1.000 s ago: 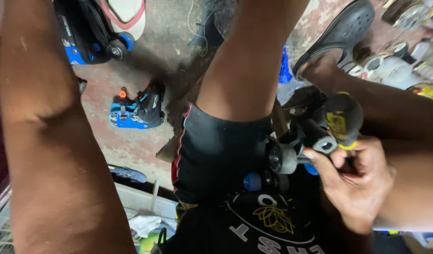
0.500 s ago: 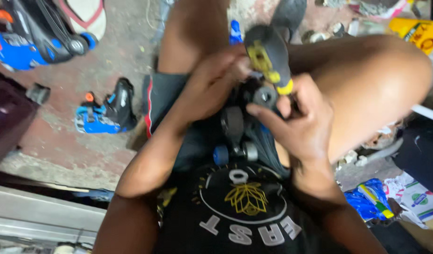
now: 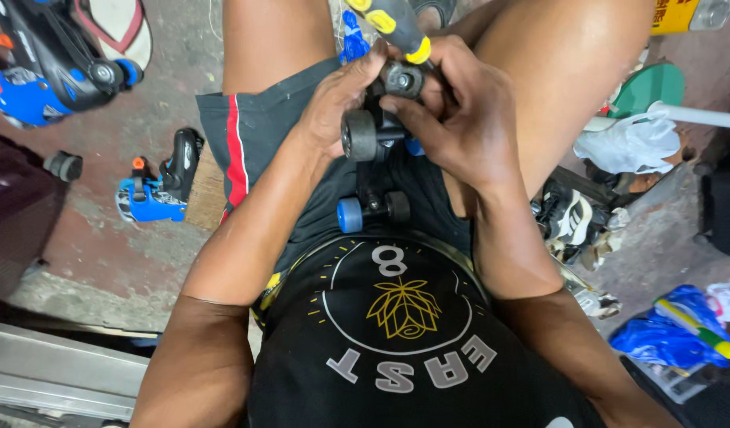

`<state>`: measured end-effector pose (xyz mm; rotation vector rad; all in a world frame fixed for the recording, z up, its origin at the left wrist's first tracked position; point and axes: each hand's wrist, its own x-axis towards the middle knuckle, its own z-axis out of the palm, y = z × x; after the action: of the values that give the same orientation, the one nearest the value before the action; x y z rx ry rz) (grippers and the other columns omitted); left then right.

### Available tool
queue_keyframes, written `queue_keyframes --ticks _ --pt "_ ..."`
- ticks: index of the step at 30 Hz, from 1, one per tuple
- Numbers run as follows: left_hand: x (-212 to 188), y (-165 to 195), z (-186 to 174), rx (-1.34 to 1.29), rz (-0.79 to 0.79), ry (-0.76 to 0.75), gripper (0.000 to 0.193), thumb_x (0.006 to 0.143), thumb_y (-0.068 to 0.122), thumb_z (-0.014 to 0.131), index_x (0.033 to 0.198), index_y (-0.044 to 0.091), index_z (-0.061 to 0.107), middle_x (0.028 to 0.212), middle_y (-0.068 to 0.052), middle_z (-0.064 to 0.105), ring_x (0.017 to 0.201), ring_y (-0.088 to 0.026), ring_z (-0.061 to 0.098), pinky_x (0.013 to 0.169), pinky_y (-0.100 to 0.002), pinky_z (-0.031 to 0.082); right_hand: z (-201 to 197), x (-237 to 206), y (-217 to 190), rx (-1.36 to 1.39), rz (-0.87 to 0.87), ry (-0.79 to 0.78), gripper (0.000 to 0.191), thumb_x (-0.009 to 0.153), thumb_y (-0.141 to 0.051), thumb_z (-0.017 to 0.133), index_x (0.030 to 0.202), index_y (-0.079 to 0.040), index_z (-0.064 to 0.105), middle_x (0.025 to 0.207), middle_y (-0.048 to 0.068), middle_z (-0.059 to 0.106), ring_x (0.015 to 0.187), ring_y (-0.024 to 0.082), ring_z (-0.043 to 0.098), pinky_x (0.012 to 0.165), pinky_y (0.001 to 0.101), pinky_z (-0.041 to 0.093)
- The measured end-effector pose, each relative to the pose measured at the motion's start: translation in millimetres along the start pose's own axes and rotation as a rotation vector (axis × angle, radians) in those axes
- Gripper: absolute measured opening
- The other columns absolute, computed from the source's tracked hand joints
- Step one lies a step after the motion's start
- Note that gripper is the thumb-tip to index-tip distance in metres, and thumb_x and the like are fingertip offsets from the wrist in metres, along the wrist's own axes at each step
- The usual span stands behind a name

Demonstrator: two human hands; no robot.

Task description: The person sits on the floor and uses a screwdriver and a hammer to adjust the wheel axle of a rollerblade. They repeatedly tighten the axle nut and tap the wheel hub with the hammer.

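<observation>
A roller skate (image 3: 373, 170) — black frame, round matte rubber wheels, one blue — is held over the lap. The left hand (image 3: 337, 99) is clenched on it at 9 o'clock; the right hand (image 3: 460, 119) is clamped on it and a yellow-black ribbed tool handle (image 3: 388, 24) at 12 o'clock.

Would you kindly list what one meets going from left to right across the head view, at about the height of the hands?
Loose grey wheel on the floor → blue and black skate → left hand → dark wheel it grips → right hand → white plastic bag.
</observation>
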<state>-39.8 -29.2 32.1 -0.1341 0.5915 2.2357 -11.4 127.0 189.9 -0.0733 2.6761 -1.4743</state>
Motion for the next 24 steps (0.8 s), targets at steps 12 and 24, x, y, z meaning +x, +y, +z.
queue_keyframes --ticks 12,24 --pt "3 -2 2 -0.110 -0.059 -0.076 0.054 0.099 0.039 0.072 0.138 0.004 0.058 0.121 -0.011 0.067 0.112 -0.022 0.068 0.101 -0.039 0.058 -4 -1 4 -0.049 -0.100 0.062 0.034 0.096 -0.009 0.093 0.112 0.000 0.065 0.077 -0.001 0.041 0.062 0.005 0.036 0.058 0.0226 0.035" --pt "-3 8 8 -0.016 0.022 -0.147 0.047 0.104 0.051 0.066 0.120 0.008 0.065 0.101 -0.007 0.063 0.086 -0.013 0.060 0.076 -0.028 0.052 -16 9 28 1.019 -0.283 0.153 0.025 0.101 -0.028 0.061 0.092 -0.008 0.050 0.073 0.001 0.039 0.059 0.011 0.035 0.056 0.0266 0.037"
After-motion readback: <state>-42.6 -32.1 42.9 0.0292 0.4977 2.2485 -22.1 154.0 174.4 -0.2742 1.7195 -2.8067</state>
